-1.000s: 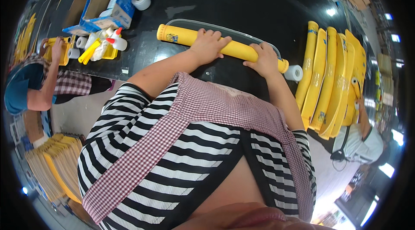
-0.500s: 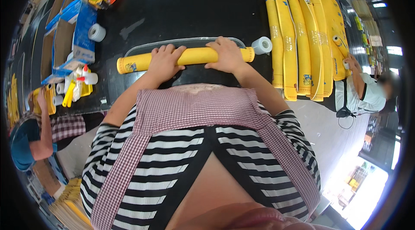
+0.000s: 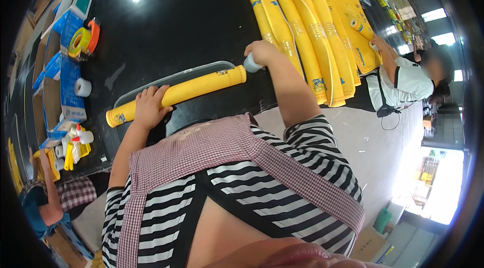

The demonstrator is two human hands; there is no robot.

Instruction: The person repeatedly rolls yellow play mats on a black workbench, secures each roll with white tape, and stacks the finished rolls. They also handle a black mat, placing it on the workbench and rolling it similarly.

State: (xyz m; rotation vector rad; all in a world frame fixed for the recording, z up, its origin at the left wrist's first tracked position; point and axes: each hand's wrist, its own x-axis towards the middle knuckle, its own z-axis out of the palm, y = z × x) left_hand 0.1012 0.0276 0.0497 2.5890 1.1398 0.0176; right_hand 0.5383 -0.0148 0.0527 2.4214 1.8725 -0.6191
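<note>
A yellow rolled-up mat (image 3: 201, 85) with small printed figures at its ends lies slantwise across the black table in front of me. My left hand (image 3: 151, 105) is closed over its left part, fingers on top and thumb along the near side. At the mat's right end my right hand (image 3: 264, 53) grips a roll of clear or whitish tape (image 3: 251, 65), its fingers curled round the far side. The tape roll sits beside the mat's end; whether they touch, I cannot tell. Behind the mat a clear-edged outline (image 3: 176, 72) shows on the table.
Several yellow rolled mats (image 3: 297, 31) lie side by side at the right. Blue boxes (image 3: 70, 86), a tape dispenser (image 3: 83, 41) and another tape roll (image 3: 82, 87) stand at the left, with a yellow tray of bottles (image 3: 80, 147). Co-workers work at both sides; one (image 3: 403, 74) handles a mat.
My right hand has left the mat and taken hold of the tape roll at its right end. My left hand stays on the mat. The whole view has turned and shifted.
</note>
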